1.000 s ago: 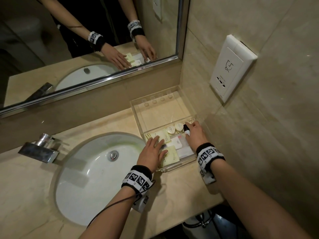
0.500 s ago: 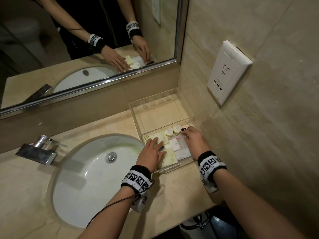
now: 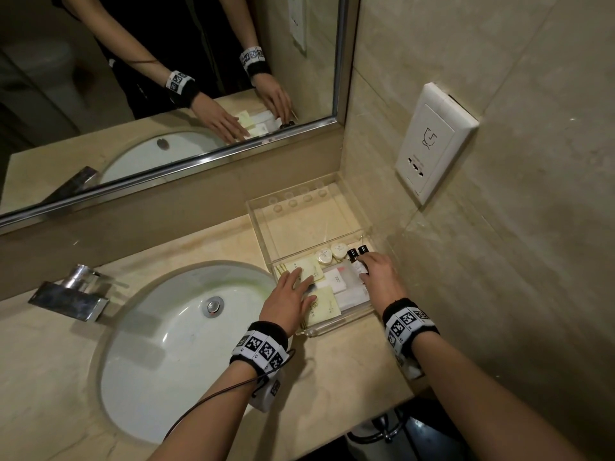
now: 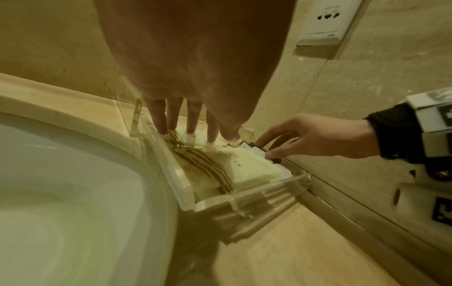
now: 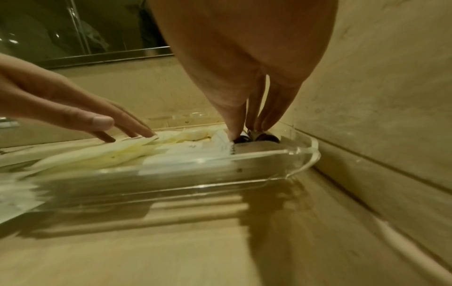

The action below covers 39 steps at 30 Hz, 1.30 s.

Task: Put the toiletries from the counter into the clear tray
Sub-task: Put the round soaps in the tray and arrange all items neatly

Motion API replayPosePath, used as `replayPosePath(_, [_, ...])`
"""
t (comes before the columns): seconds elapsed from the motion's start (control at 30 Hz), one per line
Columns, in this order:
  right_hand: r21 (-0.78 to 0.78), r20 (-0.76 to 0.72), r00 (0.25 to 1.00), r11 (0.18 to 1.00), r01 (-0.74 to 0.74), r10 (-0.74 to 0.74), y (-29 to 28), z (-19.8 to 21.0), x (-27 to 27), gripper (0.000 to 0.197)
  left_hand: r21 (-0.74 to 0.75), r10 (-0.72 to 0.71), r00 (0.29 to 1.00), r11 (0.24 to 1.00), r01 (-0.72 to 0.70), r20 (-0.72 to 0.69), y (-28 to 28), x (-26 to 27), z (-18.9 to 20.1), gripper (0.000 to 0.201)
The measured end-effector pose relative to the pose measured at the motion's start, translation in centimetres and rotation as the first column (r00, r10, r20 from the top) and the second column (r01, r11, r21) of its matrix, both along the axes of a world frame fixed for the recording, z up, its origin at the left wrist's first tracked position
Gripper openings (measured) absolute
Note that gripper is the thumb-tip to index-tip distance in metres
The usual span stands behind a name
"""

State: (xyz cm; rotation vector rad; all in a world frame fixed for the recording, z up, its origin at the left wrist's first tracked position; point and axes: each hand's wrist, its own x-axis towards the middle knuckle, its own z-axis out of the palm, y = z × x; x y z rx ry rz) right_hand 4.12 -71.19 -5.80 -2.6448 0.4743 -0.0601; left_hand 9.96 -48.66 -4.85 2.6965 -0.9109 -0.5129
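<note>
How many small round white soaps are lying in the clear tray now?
2. Both round soaps lie side by side at the far end of the front compartment of the clear tray: one on the left, the other beside the black-capped bottles. Packets or hands may hide more.

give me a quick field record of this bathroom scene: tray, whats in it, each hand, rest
tray: clear plastic tray on the beige stone counter, beside the wall
contents: pale yellow flat packets, white sachets, two round white soaps, two small black-capped bottles
left hand: fingers straight, resting on the packets
right hand: fingertips on the bottles
rest: white oval sink, chrome tap
</note>
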Motion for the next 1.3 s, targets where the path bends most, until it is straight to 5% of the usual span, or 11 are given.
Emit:
replayPosePath(0.17, [0.152,0.056,0.991,0.982,0.113,-0.123,0.6,1.0,-0.7,0.039,-0.187,0.069,0.997,0.98,-0.061,0.039,0.8,0.1,0.8,0.039])
replayPosePath(0.3, [0.288,0.026,0.93,0.893,0.345,-0.367,1.4,2.0,-3.8,0.024,-0.369,0.393,0.913,0.837,-0.405,-0.109,2.6,-1.0,1.1,0.015])
replayPosePath(0.47, [0.484,-0.252,0.756,0.598,0.639,-0.604,2.1,0.7,-7.1,0.024,-0.182,0.554,0.525,0.556,-0.811,-0.646,3.6,-3.3,0.5,0.026])
replayPosePath(0.53, [0.601,-0.369,0.696,0.413,0.684,-0.616,2.7,0.3,-7.6,0.028,-0.106,0.51,0.348,0.444,-0.89,-0.787,3.4,-4.1,0.3,0.031])
replayPosePath(0.6, [0.662,-0.329,0.691,0.364,0.655,-0.644,3.8,0.6,-7.7,0.021,-0.073,0.473,0.257,0.372,-0.925,-0.842,3.0,-4.6,0.0,0.033])
replayPosePath(0.7, [0.568,-0.104,0.849,0.669,0.478,-0.518,5.2,1.5,-6.9,0.018,-0.08,0.496,0.261,0.356,-0.931,-0.828,2.4,-4.9,-0.4,0.031])
replayPosePath(0.77, [0.505,-0.134,0.936,0.79,0.348,-0.326,6.1,2.5,-5.4,0.021,-0.092,0.501,0.264,0.342,-0.935,-0.824,2.1,-5.1,-0.6,0.029])
replayPosePath(0.87, [0.493,-0.282,0.932,0.799,0.344,-0.227,6.8,3.2,-2.9,0.034,-0.097,0.515,0.26,0.322,-0.942,-0.817,2.0,-5.2,-0.7,0.028])
replayPosePath(1.1, [0.412,-0.459,0.882,0.855,0.316,-0.105,6.9,3.4,-0.1,0.029,-0.1,0.503,0.262,0.326,-0.94,-0.824,2.4,-4.9,-0.5,0.034])
replayPosePath(1.23, [0.415,-0.467,0.879,0.856,0.309,-0.09,6.0,3.1,0.0,0.027,-0.312,0.645,0.562,0.469,-0.826,-0.518,2.7,-4.2,0.7,0.029])
replayPosePath(1.3, [0.443,-0.443,0.894,0.851,0.281,-0.065,6.0,2.8,-0.1,0.022,-0.442,0.581,0.733,0.587,-0.678,-0.353,2.3,-3.8,1.2,0.029])
